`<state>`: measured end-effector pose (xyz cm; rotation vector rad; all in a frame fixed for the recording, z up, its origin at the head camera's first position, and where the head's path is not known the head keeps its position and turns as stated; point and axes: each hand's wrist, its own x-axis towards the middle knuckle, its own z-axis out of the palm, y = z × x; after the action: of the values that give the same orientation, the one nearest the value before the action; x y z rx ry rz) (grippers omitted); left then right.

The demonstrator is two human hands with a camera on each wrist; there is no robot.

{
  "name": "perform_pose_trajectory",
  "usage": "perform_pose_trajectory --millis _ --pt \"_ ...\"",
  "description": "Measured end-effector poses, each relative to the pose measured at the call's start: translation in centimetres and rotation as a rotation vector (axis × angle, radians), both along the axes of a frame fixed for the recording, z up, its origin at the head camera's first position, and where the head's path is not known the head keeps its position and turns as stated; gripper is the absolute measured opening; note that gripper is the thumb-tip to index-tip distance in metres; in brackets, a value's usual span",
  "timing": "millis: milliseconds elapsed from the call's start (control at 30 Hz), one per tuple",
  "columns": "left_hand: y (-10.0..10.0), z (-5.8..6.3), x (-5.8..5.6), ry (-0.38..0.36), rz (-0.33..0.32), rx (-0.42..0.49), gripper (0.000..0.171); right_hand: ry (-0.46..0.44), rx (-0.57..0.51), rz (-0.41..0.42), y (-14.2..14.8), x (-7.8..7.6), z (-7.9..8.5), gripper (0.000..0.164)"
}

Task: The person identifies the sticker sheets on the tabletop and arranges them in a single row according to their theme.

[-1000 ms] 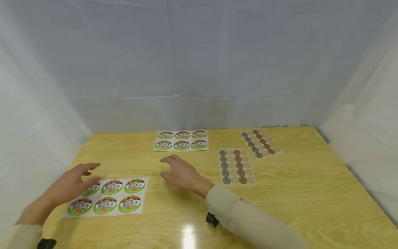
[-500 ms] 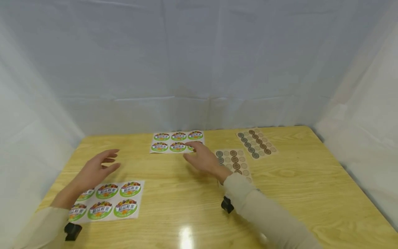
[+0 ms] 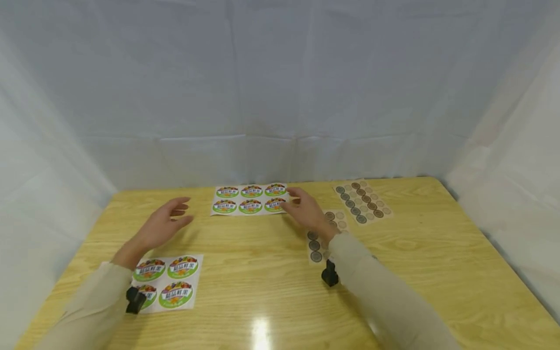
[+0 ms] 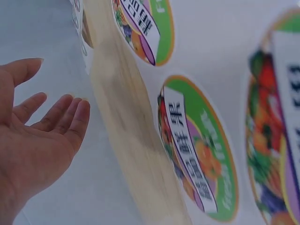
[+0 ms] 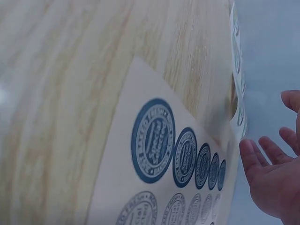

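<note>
At the table's back edge lies a white sheet of oval fruit stickers (image 3: 238, 199), several to the sheet. My right hand (image 3: 305, 210) is at its right edge, fingers loosely bent, and overlaps its corner in the head view. Left of that sheet, my left hand (image 3: 162, 224) hovers over bare wood with fingers relaxed and nothing in them. A second fruit sticker sheet (image 3: 197, 260) lies at the front left, partly hidden under the left forearm. In the left wrist view its ovals (image 4: 197, 145) look large, and the left palm (image 4: 42, 154) shows empty.
A beige sheet of small round stickers (image 3: 323, 256) lies under the right forearm, partly covered. Another such sheet (image 3: 362, 201) sits slanted at the back right. The wooden table (image 3: 415, 272) ends at a white cloth backdrop (image 3: 271, 97), with cloth on both sides.
My right hand has moved right and away from me, to the far sheet's right edge. The left hand has moved right and forward, off the near sheet. The sheets lie as before.
</note>
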<state>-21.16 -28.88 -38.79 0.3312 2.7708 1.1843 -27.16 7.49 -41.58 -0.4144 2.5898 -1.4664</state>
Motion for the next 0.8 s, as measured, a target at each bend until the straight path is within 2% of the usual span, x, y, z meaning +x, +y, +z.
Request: perform_pose_trajectory --millis 133,267,367,500,667,800 --pt "0.8 -0.4 -1.3 -0.022 -0.001 0.012 0.064 -0.027 -0.013 -0.038 0.3 -1.0 -0.5 0.058" --pt "1.7 -1.0 -2.9 -0.035 0.010 -0.017 0.062 -0.041 -0.013 -0.058 0.3 -2.3 -1.2 0.060" --pt "2.3 -1.7 -4.4 -0.046 0.042 -0.039 0.060 -0.027 -0.021 -0.083 0.3 -3.1 -1.7 0.062" --pt "3.3 -2.5 -6.0 -0.066 0.094 -0.008 0.062 -0.030 -0.053 -0.130 -0.1 -3.8 -2.1 0.064" --pt "4.1 -3.0 -7.1 -0.021 0.136 -0.011 0.065 -0.094 -0.094 -0.177 -1.1 -4.4 -2.0 0.064" --pt "4.2 -3.0 -7.5 -0.010 0.151 -0.006 0.067 -0.123 -0.024 -0.200 -1.9 -4.7 -1.6 0.069"
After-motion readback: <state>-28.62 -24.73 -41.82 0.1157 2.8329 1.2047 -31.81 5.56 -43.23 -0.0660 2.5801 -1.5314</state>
